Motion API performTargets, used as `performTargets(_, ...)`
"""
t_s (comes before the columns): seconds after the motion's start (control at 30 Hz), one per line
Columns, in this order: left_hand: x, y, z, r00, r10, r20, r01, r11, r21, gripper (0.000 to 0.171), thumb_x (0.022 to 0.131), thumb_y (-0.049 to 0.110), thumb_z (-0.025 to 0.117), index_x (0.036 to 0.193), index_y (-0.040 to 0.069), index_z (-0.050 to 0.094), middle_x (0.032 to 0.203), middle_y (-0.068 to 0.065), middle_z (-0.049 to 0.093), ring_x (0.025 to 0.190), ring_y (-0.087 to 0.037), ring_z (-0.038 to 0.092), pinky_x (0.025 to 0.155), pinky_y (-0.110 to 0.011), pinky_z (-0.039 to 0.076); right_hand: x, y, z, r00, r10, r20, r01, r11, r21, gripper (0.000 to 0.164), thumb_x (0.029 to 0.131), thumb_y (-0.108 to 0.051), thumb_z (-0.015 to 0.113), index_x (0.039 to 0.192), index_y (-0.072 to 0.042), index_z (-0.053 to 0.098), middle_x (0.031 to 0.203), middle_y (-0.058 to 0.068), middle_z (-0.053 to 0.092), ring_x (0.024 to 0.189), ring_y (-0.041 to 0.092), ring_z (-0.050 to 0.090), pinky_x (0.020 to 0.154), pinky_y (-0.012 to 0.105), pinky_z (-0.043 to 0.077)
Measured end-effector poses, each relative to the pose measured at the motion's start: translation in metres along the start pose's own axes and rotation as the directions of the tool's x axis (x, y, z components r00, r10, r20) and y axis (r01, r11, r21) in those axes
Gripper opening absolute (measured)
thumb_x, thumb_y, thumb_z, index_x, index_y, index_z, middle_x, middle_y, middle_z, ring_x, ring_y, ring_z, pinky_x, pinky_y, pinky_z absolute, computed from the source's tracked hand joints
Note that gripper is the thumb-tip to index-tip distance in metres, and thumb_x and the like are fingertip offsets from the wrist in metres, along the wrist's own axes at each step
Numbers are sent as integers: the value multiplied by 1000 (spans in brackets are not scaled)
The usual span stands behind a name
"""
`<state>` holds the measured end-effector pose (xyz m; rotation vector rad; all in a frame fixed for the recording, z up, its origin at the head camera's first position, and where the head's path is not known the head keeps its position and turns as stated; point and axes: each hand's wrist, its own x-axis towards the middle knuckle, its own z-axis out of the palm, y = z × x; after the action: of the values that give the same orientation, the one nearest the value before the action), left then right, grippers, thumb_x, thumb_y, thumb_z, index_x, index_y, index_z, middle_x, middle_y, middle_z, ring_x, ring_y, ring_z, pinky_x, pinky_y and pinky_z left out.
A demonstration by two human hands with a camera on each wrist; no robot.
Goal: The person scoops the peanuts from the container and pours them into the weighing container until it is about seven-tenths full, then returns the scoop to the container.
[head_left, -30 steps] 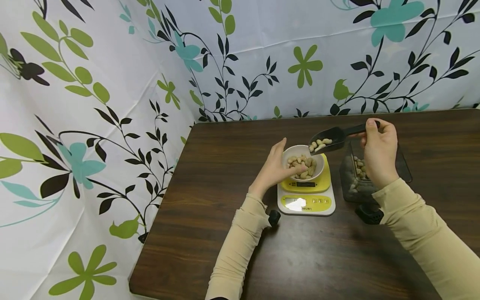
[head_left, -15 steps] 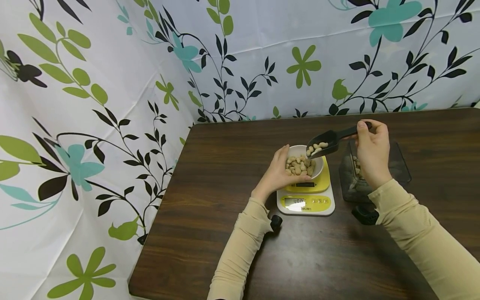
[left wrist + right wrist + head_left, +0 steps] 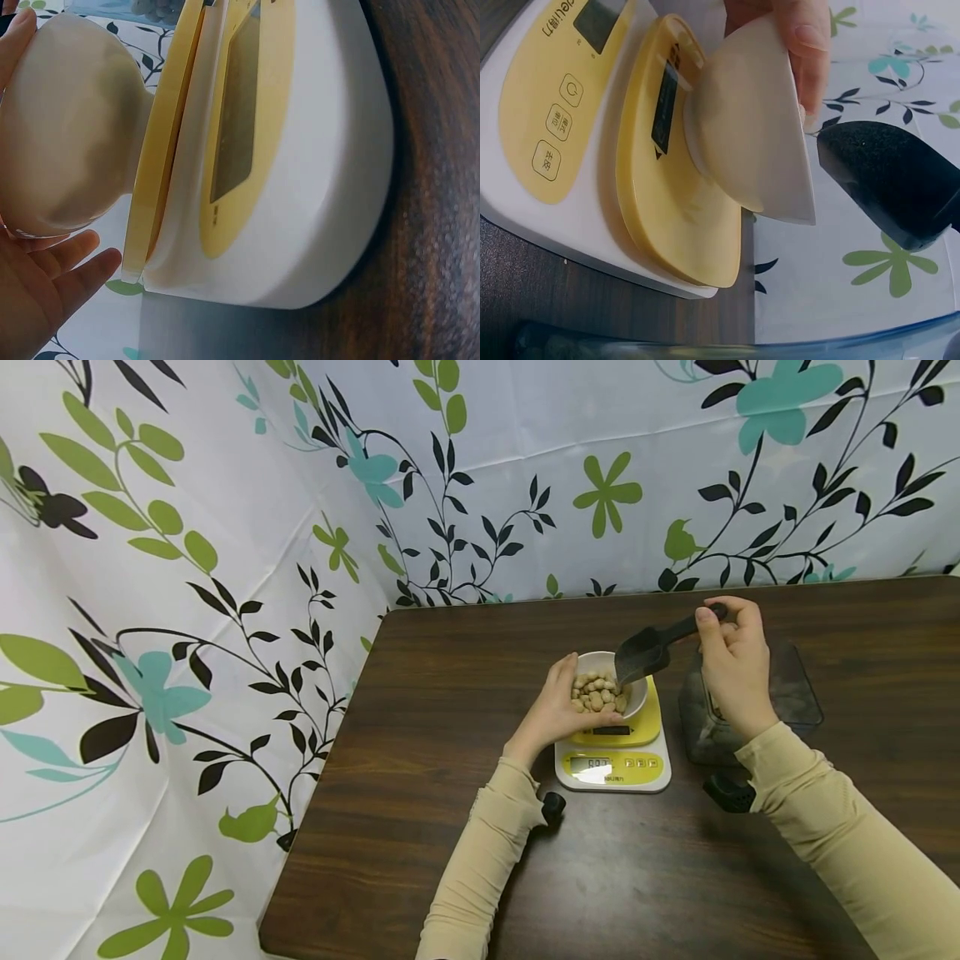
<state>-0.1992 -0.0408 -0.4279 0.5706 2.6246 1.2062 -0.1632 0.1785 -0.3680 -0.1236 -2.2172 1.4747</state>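
Observation:
A white bowl of peanuts stands on the yellow platform of a kitchen scale. My left hand grips the bowl from the left, thumb on the near side and fingers round the far side. In the left wrist view, fingers curve about the bowl. My right hand holds a black scoop by its handle. The scoop tips down over the bowl's right rim, and no peanuts show in it. In the right wrist view, the scoop is beside the bowl's mouth.
A clear container stands right of the scale, partly behind my right hand and wrist; its edge crosses the bottom of the right wrist view. The dark wooden table meets a patterned cloth at the back and left.
The right hand has moved left and tilted the scoop; the peanuts seen in it earlier no longer show. The left hand has closed round the bowl. The scale's display digits have changed.

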Motion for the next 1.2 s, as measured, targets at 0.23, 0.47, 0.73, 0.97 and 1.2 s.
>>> performTargets(0.23,0,1,1,1000,1,0,-1,1000,-2,115,67,48,80,152,20,8,157,-7,12,140,-27,29,109,-46,34,1,1,-2,1000,20,-8,-20,1000,-8,33,98,-37,42,125,-17,42,57,-11,40,41,7,32,39,24,26)
performTargets(0.47,0,1,3,1000,3,-2,-3,1000,-1,115,67,49,80,152,21,7,157,-7,12,140,-27,29,109,-46,35,1,2,-3,1000,27,-10,-27,1000,1,32,98,-36,43,125,-17,41,57,-9,41,41,7,31,39,25,26)
performTargets(0.73,2,5,1,1000,7,5,-7,1000,19,115,67,51,79,152,23,6,157,-6,11,141,-26,25,109,-47,34,-1,-1,-5,998,53,-39,-52,998,29,29,97,-37,44,121,-21,42,54,-11,38,39,6,30,38,24,24)
performTargets(0.97,7,24,-7,998,62,-26,-59,993,99,111,70,57,73,152,24,7,158,-3,11,143,-24,22,110,-46,33,4,-9,-18,991,56,-119,-41,991,124,29,97,-37,45,121,-21,45,53,-11,41,57,6,41,52,21,31)
performTargets(1.2,11,49,-8,991,133,-22,-129,983,134,105,72,61,69,151,30,6,158,5,10,145,-18,19,111,-45,32,10,-14,-40,967,86,-238,7,931,366,23,95,-27,50,115,-16,48,66,-6,46,67,7,47,65,17,37)
